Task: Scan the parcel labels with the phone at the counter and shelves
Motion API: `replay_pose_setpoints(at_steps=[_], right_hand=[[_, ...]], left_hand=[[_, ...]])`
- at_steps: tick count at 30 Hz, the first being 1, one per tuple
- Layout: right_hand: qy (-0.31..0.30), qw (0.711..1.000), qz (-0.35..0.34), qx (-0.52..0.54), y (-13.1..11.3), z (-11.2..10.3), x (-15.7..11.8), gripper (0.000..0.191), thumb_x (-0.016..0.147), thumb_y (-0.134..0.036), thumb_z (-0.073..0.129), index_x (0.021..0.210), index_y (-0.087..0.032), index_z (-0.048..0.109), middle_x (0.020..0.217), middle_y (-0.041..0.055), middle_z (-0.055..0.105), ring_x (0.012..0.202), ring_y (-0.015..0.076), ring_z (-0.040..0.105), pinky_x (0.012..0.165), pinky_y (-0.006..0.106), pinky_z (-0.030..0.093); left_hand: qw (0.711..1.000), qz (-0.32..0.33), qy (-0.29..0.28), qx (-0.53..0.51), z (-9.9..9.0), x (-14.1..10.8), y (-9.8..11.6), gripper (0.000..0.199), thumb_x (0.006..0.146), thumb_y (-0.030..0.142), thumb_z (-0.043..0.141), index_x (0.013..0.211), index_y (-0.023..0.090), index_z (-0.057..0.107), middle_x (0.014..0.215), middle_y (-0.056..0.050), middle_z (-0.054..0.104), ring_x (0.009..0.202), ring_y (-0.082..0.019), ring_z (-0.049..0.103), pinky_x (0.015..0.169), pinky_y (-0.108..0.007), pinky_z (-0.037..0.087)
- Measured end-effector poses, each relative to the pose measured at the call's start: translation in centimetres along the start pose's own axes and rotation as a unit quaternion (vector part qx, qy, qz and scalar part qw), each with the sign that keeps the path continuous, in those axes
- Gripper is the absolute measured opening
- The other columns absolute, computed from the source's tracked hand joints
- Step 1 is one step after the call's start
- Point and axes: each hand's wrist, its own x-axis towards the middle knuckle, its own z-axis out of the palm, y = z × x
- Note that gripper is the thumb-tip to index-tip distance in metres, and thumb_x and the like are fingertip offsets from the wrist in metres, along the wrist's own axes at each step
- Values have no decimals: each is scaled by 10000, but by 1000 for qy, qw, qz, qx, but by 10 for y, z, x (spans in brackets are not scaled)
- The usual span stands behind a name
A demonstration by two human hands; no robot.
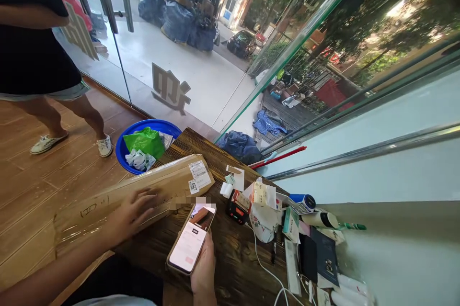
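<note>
A long brown cardboard parcel (165, 176), wrapped in clear tape, lies across the left part of the dark wooden table (233, 253) and sticks out past its edge. Near its right end is a white shipping label (200, 176). My left hand (132, 215) rests on or just over the parcel, fingers apart and holding nothing. In my right hand (204, 267) is a phone (190, 243), its lit screen facing up, with a picture at the top and a pale page below.
A blue basin (120, 150) with green and white bags stands on the floor beyond the table. On the table's right are a black-and-red device (238, 206), papers, a white cable, boxes and a dark notebook (324, 255). A person (36, 47) stands at left by the glass door.
</note>
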Motion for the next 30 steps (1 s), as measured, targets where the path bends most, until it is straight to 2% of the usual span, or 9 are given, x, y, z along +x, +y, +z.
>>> replay_pose_setpoints(at_steps=[2, 5, 9, 13, 16, 18, 21, 26, 30], right_hand=[[0, 1000, -29, -9, 0, 3, 1, 572, 535, -564, 777, 967, -202, 681, 923, 54, 770, 923, 268, 701, 902, 418, 508], [-6, 998, -57, -23, -2, 8, 1, 556, 553, -429, 740, 1058, -224, 630, 982, 33, 764, 966, 263, 695, 896, 412, 512], [-18, 996, -74, -33, -6, 12, -2, 504, 556, -323, 655, 1052, -236, 624, 996, 7, 760, 983, 264, 691, 899, 415, 519], [-39, 994, -84, -52, -7, 11, -5, 499, 558, -287, 604, 1052, -224, 635, 1012, 18, 754, 1005, 268, 682, 928, 425, 511], [-27, 993, -81, -79, -8, 10, -7, 504, 566, -276, 600, 1064, -217, 637, 1001, 28, 753, 995, 267, 683, 924, 418, 511], [-44, 993, -79, -72, -8, 11, -7, 490, 579, -283, 592, 1063, -220, 637, 996, 25, 752, 991, 266, 683, 916, 417, 513], [-77, 992, -82, -54, -7, 12, -6, 451, 602, -309, 583, 1043, -233, 636, 986, 9, 752, 995, 260, 682, 901, 407, 514], [-48, 989, -96, -98, -4, 9, -5, 442, 618, -355, 593, 1037, -221, 634, 986, 9, 758, 918, 226, 691, 834, 353, 518], [-45, 989, -96, -104, -3, 6, -7, 497, 638, -403, 618, 1096, -212, 622, 1049, 26, 749, 1008, 252, 674, 912, 392, 496]], left_hand=[[996, 10, -38, -79, 11, 5, 29, 401, 904, 487, 463, 1172, 239, 628, 1248, -105, 577, 1195, -249, 536, 1054, -414, 435], [981, -25, -72, -178, 20, 12, 66, 399, 919, 473, 429, 1182, 243, 622, 1234, -81, 599, 1182, -226, 548, 1055, -388, 434], [958, -78, -80, -263, 23, 18, 92, 434, 891, 511, 419, 1103, 223, 665, 1192, -84, 628, 1194, -246, 536, 1074, -411, 395], [937, -120, -105, -312, 22, 23, 104, 467, 833, 578, 454, 987, 200, 682, 1137, -86, 665, 1158, -265, 554, 1063, -409, 382], [928, -133, -121, -328, 20, 27, 112, 483, 799, 627, 456, 863, 206, 683, 1001, -69, 693, 1063, -276, 582, 998, -401, 420], [924, -147, -134, -326, 19, 29, 117, 482, 787, 636, 438, 793, 214, 670, 904, -57, 689, 986, -276, 591, 941, -394, 442], [922, -171, -132, -321, 20, 33, 121, 447, 745, 612, 431, 717, 218, 640, 857, -56, 678, 939, -279, 587, 912, -392, 438], [918, -182, -137, -325, 19, 35, 123, 372, 695, 518, 426, 717, 197, 612, 837, -64, 648, 919, -280, 576, 921, -408, 403], [905, -188, -151, -350, 19, 34, 123, 332, 661, 486, 461, 736, 188, 589, 846, -72, 646, 906, -272, 575, 905, -402, 410]])
